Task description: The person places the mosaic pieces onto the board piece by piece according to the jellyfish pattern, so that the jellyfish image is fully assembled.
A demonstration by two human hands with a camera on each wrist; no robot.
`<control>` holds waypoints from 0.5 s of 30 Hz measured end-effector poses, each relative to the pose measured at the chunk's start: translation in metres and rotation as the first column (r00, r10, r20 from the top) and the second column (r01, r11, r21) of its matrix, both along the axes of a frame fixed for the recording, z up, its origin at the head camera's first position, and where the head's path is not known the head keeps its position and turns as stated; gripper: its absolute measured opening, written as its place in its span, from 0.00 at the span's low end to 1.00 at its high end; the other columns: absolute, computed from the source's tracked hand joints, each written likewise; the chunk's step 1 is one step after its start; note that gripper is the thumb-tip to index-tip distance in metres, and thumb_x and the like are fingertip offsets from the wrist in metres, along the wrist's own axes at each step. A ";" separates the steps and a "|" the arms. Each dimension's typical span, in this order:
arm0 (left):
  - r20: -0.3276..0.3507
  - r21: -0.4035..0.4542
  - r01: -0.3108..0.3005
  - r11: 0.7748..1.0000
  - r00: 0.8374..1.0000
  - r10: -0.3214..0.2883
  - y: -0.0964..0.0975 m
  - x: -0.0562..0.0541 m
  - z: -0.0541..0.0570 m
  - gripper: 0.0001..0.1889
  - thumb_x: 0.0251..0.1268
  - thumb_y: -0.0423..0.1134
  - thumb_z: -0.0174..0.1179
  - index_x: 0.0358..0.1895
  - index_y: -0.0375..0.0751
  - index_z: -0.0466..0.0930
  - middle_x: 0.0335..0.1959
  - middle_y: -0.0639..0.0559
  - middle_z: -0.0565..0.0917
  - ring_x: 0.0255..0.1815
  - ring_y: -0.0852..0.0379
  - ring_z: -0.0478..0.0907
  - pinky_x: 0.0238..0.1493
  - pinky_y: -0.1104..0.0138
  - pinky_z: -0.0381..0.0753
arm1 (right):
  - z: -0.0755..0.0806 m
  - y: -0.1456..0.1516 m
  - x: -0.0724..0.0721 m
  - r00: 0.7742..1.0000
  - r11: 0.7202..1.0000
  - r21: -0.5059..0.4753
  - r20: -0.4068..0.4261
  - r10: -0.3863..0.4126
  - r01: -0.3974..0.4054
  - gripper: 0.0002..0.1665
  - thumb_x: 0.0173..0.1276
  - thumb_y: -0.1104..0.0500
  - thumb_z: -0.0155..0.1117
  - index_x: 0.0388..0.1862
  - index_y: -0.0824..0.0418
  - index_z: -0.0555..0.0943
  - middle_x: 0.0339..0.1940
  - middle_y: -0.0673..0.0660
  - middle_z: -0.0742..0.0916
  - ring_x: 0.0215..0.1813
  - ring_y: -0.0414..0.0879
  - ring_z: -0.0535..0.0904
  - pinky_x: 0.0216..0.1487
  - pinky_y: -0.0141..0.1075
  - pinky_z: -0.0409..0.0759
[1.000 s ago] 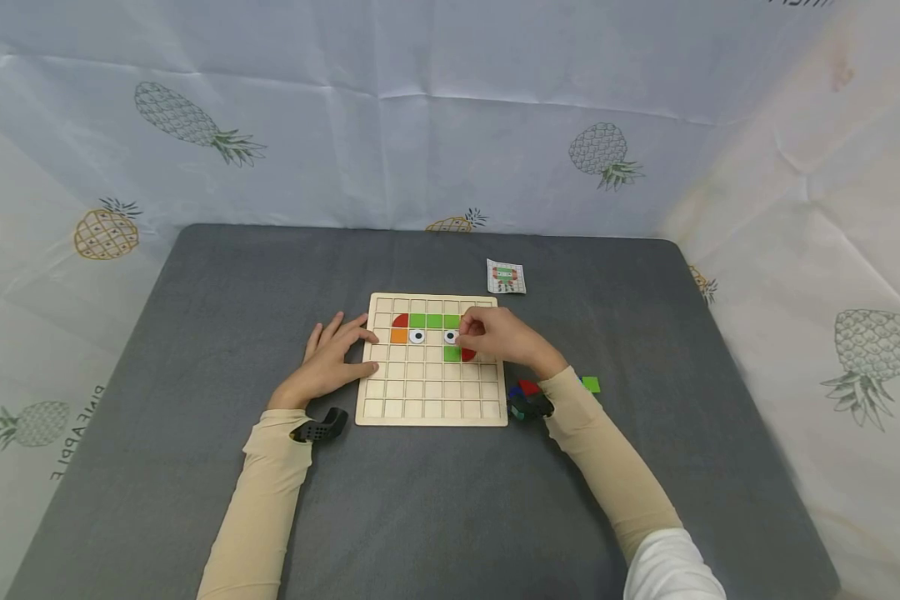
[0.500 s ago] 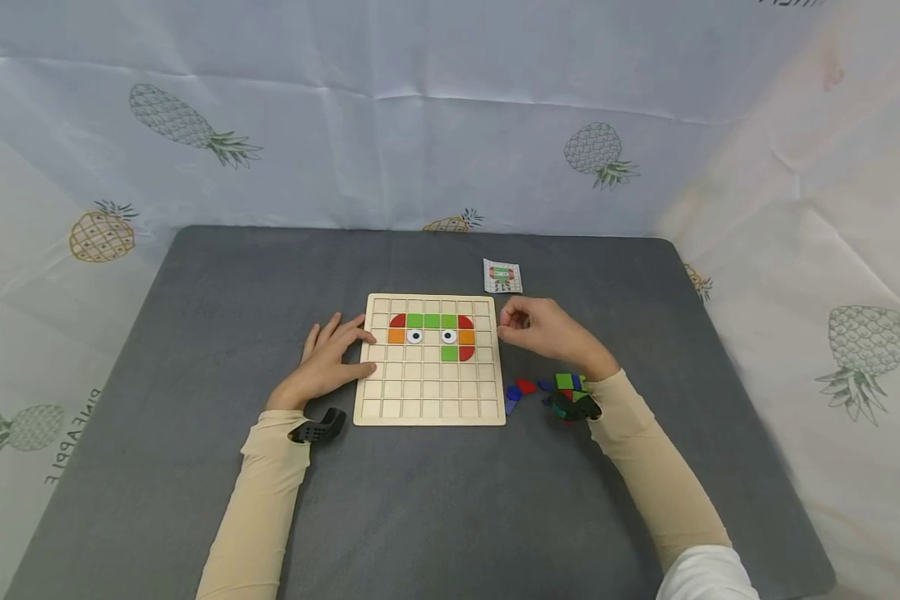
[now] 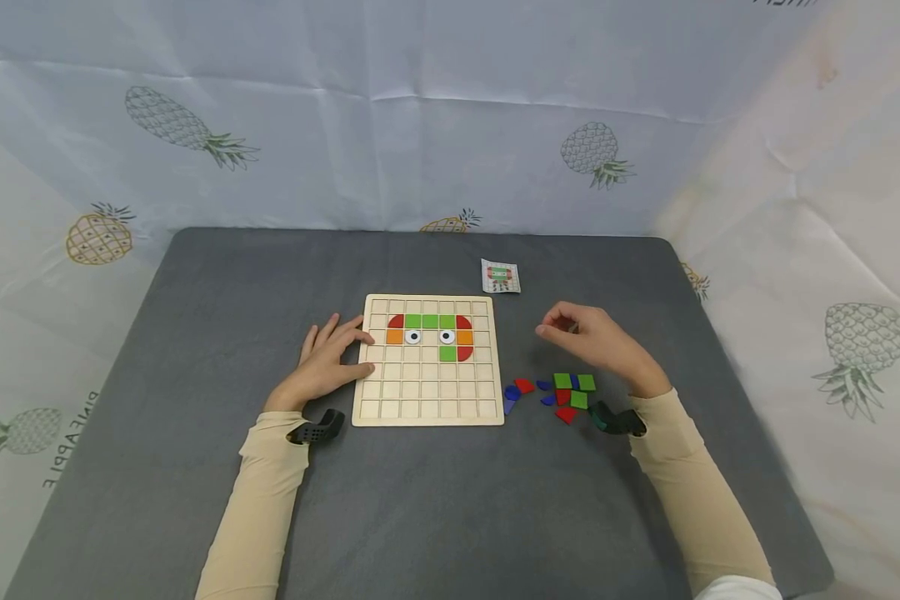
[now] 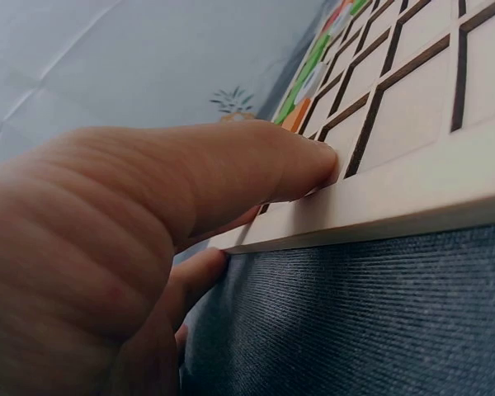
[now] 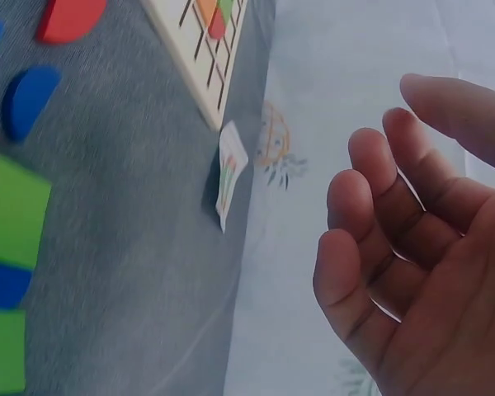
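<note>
Pale square gridded wooden board [image 3: 427,390], under the thumb of the left hand [image 3: 321,367]: smooth, matt. Dark grey cloth table cover [image 3: 420,500], beneath both hands: finely ribbed, matt. Bright green square tile [image 5: 16,210] and blue half-round piece [image 5: 33,101], near the right hand [image 3: 596,333]: smooth, matt; material undetermined. White printed paper card [image 3: 500,276], beyond the right hand: curled. White pineapple-print hanging [image 3: 420,150], beyond both hands: sheet-like, smooth, creased, faint sheen.

The pale, gridded board [image 3: 429,389] bears red, green, orange and black-on-white tiles [image 3: 430,322], and the tabletop [image 3: 435,508] is grey.
</note>
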State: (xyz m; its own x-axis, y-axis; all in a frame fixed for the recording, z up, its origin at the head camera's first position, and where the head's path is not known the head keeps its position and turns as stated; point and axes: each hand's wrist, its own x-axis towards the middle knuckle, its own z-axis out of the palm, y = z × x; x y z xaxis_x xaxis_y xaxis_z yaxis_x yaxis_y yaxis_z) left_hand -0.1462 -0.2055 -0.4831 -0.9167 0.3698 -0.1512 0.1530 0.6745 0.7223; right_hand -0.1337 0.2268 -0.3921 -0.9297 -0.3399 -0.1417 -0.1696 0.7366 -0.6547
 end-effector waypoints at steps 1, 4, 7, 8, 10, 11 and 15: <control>0.002 0.000 0.000 1.000 1.000 0.000 0.000 0.000 0.000 0.19 0.65 0.42 0.67 0.57 0.47 0.76 0.84 0.43 0.53 0.86 0.39 0.31 0.80 0.41 0.21 | 0.000 0.003 0.001 1.000 1.000 0.006 0.002 -0.007 0.007 0.16 0.77 0.47 0.60 0.47 0.58 0.82 0.40 0.60 0.84 0.38 0.49 0.75 0.38 0.38 0.76; 0.005 -0.001 -0.002 1.000 1.000 0.002 0.000 0.000 0.001 0.19 0.65 0.43 0.67 0.56 0.47 0.76 0.84 0.44 0.53 0.86 0.39 0.31 0.80 0.42 0.21 | -0.001 0.010 0.003 1.000 1.000 0.020 0.006 -0.017 0.017 0.17 0.78 0.48 0.59 0.48 0.61 0.82 0.42 0.61 0.85 0.38 0.50 0.75 0.39 0.39 0.77; 0.008 0.002 -0.004 1.000 1.000 0.004 -0.001 0.000 0.002 0.19 0.65 0.42 0.67 0.56 0.47 0.76 0.84 0.44 0.53 0.86 0.39 0.31 0.80 0.42 0.21 | -0.004 0.015 0.006 1.000 0.999 0.038 -0.007 -0.018 0.019 0.16 0.78 0.49 0.59 0.49 0.61 0.83 0.42 0.58 0.86 0.39 0.48 0.76 0.41 0.39 0.77; 0.007 0.003 -0.003 1.000 1.000 0.003 -0.001 0.000 0.002 0.19 0.65 0.42 0.67 0.56 0.47 0.76 0.84 0.44 0.53 0.86 0.39 0.31 0.80 0.42 0.21 | -0.005 0.017 0.007 1.000 0.999 0.042 -0.011 -0.019 0.019 0.16 0.78 0.50 0.59 0.49 0.60 0.83 0.43 0.58 0.86 0.40 0.48 0.76 0.41 0.38 0.77; 0.005 0.005 -0.001 1.000 1.000 0.001 -0.001 0.000 0.002 0.18 0.65 0.42 0.67 0.56 0.47 0.76 0.84 0.44 0.53 0.86 0.39 0.31 0.80 0.42 0.21 | -0.007 0.020 0.009 1.000 0.998 0.052 -0.017 -0.020 0.021 0.14 0.78 0.50 0.59 0.49 0.59 0.83 0.43 0.56 0.86 0.42 0.47 0.77 0.43 0.38 0.77; 0.004 0.007 0.000 1.000 1.000 0.000 -0.001 0.000 0.001 0.18 0.65 0.42 0.67 0.56 0.47 0.76 0.84 0.44 0.53 0.86 0.39 0.31 0.80 0.42 0.21 | -0.008 0.021 0.011 1.000 0.998 0.056 -0.018 -0.019 0.021 0.13 0.78 0.51 0.59 0.49 0.59 0.83 0.43 0.55 0.86 0.43 0.46 0.77 0.43 0.38 0.78; -0.003 0.011 0.005 1.000 1.000 -0.005 0.000 0.001 0.001 0.18 0.65 0.43 0.67 0.56 0.46 0.76 0.84 0.43 0.54 0.86 0.38 0.32 0.80 0.41 0.21 | -0.016 0.027 0.015 1.000 0.998 0.067 -0.018 -0.009 0.011 0.10 0.77 0.54 0.61 0.48 0.58 0.83 0.45 0.55 0.86 0.46 0.47 0.79 0.46 0.40 0.79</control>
State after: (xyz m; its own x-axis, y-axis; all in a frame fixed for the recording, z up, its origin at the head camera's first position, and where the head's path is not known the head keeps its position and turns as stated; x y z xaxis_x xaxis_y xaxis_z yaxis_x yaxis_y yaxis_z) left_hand -0.1456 -0.2060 -0.4821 -0.9153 0.3762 -0.1441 0.1589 0.6658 0.7290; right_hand -0.1187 0.2541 -0.4081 -0.9356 -0.3209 -0.1470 -0.1735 0.7807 -0.6003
